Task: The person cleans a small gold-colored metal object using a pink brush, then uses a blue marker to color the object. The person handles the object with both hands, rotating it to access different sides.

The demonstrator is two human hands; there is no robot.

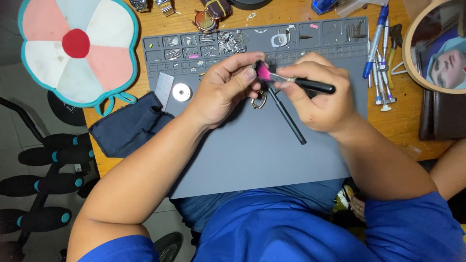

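Observation:
Over the grey work mat, my left hand pinches a small part whose gold-coloured buckle hangs below my fingers. My right hand holds a small brush with a black handle and a pink tip pressed against that part. A second thin black tool slants down from between both hands toward the mat. The part itself is mostly hidden by my fingers.
The mat's top edge has small compartments with tiny metal pieces. A round metal disc and a dark blue cloth lie left. Several screwdrivers sit right, beside a round mirror. A flower-shaped cushion lies at top left.

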